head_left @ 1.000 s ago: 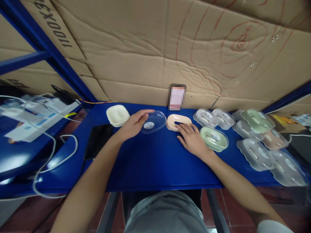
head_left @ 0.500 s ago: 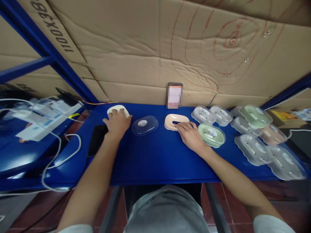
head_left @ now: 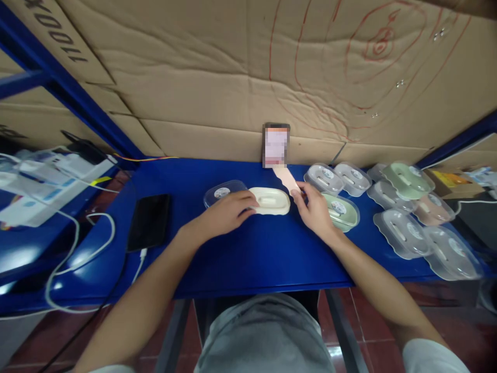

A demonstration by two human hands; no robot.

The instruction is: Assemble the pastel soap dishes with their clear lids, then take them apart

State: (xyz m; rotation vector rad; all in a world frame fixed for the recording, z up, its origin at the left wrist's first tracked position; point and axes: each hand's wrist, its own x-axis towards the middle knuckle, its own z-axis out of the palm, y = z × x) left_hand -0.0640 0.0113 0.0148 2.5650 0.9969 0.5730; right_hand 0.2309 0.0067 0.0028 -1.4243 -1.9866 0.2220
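Observation:
My left hand (head_left: 229,211) grips the left end of a cream oval soap dish (head_left: 267,206) between thumb and fingers. This shallow dish lies level over the blue table, with a raised bar in its middle. Partly covered by the same hand, a clear lid (head_left: 219,192) with a round sticker rests behind it. My right hand (head_left: 315,211) pinches a peach soap dish part (head_left: 286,180) at its near end. That part is tilted up on edge, just behind the cream dish. A green lidded soap dish (head_left: 344,212) sits right beside my right hand.
Several lidded soap dishes (head_left: 404,235) in grey, green and peach stand at the right. A phone (head_left: 276,147) leans against the cardboard at the back. At the left lie a black phone (head_left: 149,223) with a white cable (head_left: 112,228) and power strips (head_left: 58,189).
My left hand has brought the cream dish rightward from the far left to the middle, in front of the clear lid. My right hand has lifted and tilted the peach part off the table.

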